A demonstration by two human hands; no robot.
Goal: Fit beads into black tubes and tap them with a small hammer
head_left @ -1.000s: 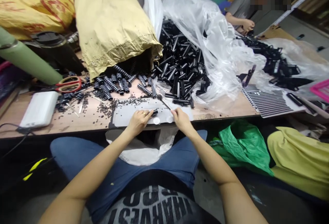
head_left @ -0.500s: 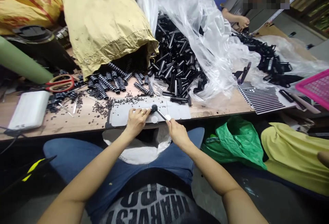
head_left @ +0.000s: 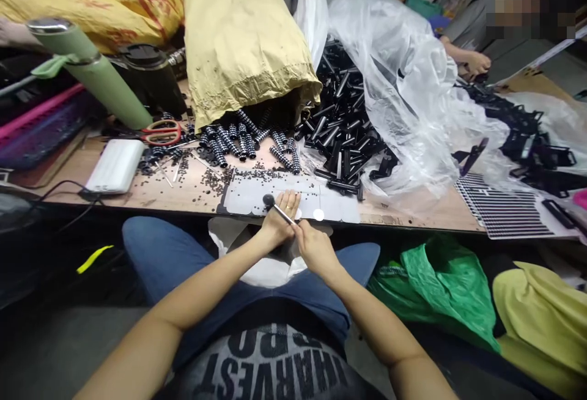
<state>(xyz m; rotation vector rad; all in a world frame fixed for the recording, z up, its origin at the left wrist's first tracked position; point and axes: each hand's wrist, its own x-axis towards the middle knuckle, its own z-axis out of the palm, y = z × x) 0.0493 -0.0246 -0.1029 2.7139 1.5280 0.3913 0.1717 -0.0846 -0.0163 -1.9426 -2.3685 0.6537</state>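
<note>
My right hand [head_left: 315,246] is closed on one end of a slim metal rod with a round black knob [head_left: 268,201] on its other end. The rod slants up and left, crossing over my left hand [head_left: 277,219]. That hand's fingers are stretched out over the pale sheet [head_left: 243,189] at the table's front edge, and a ring shows on one of them. Whether the rod touches the left hand I cannot tell. Tiny black bits [head_left: 263,174] are strewn along the sheet's back edge. A white round spot [head_left: 318,214] shows on the sheet, right of my left hand.
Behind the sheet, ribbed black tubes [head_left: 243,143] spill from a yellow sack [head_left: 247,39]. Glossy black tubes [head_left: 339,137] lie heaped beside clear plastic [head_left: 413,82]. Scissors [head_left: 162,133], a white box [head_left: 114,166] and a green bottle [head_left: 105,85] stand left. A co-worker's hand [head_left: 477,63] is at back right.
The view has swung left. My left hand has gone from fingers beside the knob to lying stretched out beneath the rod. The right hand keeps hold of the rod.
</note>
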